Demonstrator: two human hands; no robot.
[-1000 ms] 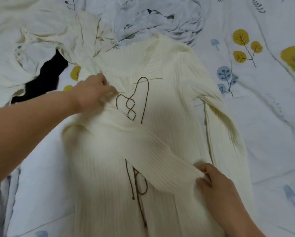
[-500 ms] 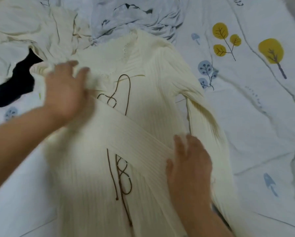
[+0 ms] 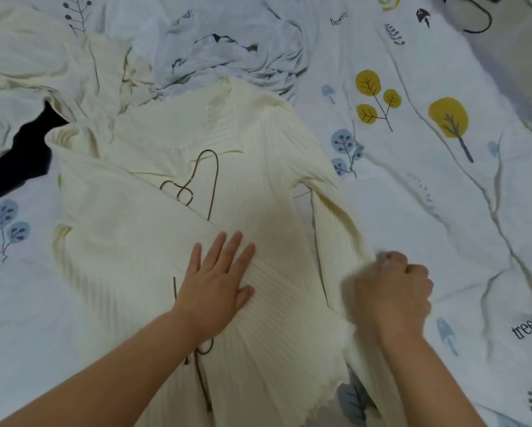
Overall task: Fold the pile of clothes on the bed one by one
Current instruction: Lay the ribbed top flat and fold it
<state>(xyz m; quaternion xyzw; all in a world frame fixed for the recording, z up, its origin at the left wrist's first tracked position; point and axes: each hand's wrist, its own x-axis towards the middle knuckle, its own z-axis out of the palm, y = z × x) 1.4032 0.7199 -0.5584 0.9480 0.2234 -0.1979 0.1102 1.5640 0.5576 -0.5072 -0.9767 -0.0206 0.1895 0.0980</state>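
Observation:
A cream ribbed sweater (image 3: 258, 167) with brown lace cords lies flat on the bed, front up. One sleeve is folded diagonally across its chest. My left hand (image 3: 218, 278) presses flat on that folded sleeve, fingers straight. My right hand (image 3: 394, 288) grips the other sleeve (image 3: 335, 229) at the sweater's right side, fingers curled round the fabric. The pile of unfolded clothes (image 3: 58, 75) sits at the upper left: cream garments, a pale blue one (image 3: 221, 53) and a black one (image 3: 18, 161).
The bed sheet (image 3: 443, 211) is white with printed trees and mushrooms, wrinkled to the right of the sweater. A black cable (image 3: 480, 23) lies at the top right corner, beyond the bed's edge.
My left hand came down from the sweater's shoulder to press on the crossed sleeve. My right hand left that sleeve, moved right and took hold of the other sleeve.

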